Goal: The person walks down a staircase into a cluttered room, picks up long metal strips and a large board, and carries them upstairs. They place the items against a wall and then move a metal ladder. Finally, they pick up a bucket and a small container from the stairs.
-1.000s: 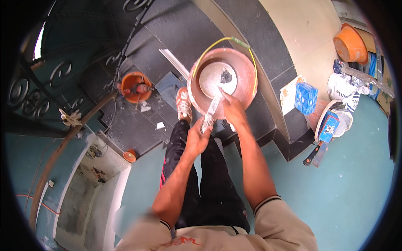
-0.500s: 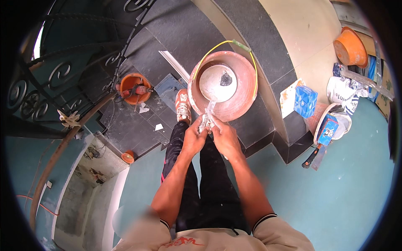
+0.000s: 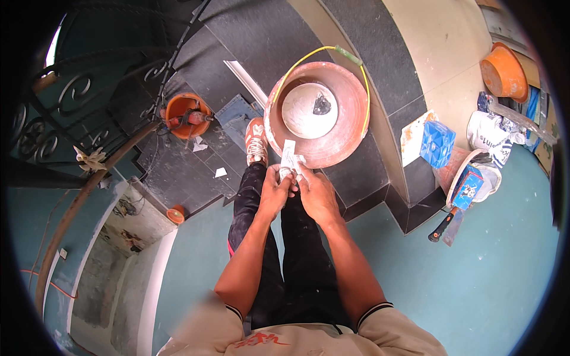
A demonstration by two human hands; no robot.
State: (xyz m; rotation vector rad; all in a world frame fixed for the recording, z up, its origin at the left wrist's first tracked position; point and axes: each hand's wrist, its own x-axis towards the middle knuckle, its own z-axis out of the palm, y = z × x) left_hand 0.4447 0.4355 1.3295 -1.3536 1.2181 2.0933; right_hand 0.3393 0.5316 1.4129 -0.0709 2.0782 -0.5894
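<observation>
Both hands meet just in front of the near rim of a big reddish bucket (image 3: 350, 118). My left hand (image 3: 274, 187) is closed on a crumpled white wad of paper or cloth (image 3: 286, 168), from which a narrow flat whitish strip points up. My right hand (image 3: 316, 193) pinches the wad's right side, fingers closed. Whether a hard blade lies inside the wad, I cannot tell. Inside the bucket sits a round white surface (image 3: 303, 115) with a dark grey lump (image 3: 322, 104) on it. The bucket's yellow wire handle with a green grip (image 3: 348, 55) leans over the far side.
At left stands an orange bucket (image 3: 172, 121) holding a red power tool (image 3: 191, 118), beside a dark iron railing (image 3: 77, 89). On the right are a blue packet (image 3: 437, 144), a white-rimmed bucket (image 3: 493, 185), a black-handled tool (image 3: 441, 227) and an orange basin (image 3: 504, 72).
The strip between my hands now stands out flatter and whiter, and my fingers have shifted slightly on the wad. The view has moved a little; the bucket appears otherwise unchanged.
</observation>
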